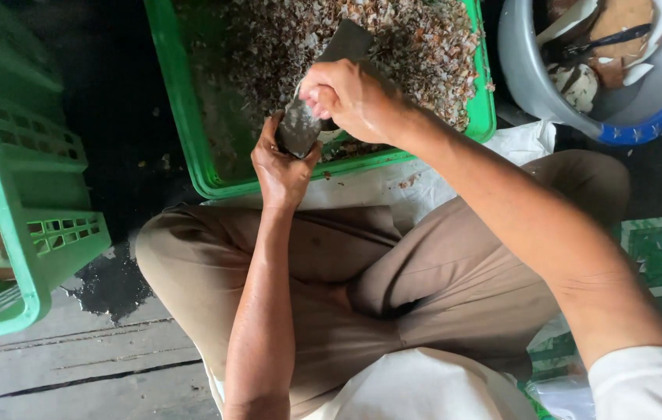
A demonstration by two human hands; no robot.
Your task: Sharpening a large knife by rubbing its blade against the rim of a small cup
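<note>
Seated cross-legged in tan trousers (284,272) on a wooden plank floor (74,365), just behind a green crate (183,101) heaped with brown and white shavings (393,39). Left hand (283,167) cupped in a closed grip around the lower end of a dark, curved piece of coconut (297,131), held over the near rim of the crate. Right hand (350,95) just above the left, fist closed around the handle of a broad dark blade (344,43), with the blade slanting out over the shavings inside the crate. Both hands nearly touching, meeting at the piece over the crate's near wall. White sheet (393,183) spread beneath the crate's near edge and across the lap. To the right of the crate, a grey bucket (533,85) with a blue rim, holding coconut pieces (595,47), white flesh and brown skin showing. To the left of the crate, well apart across a dark gap, a second green slatted basket (20,171).
</note>
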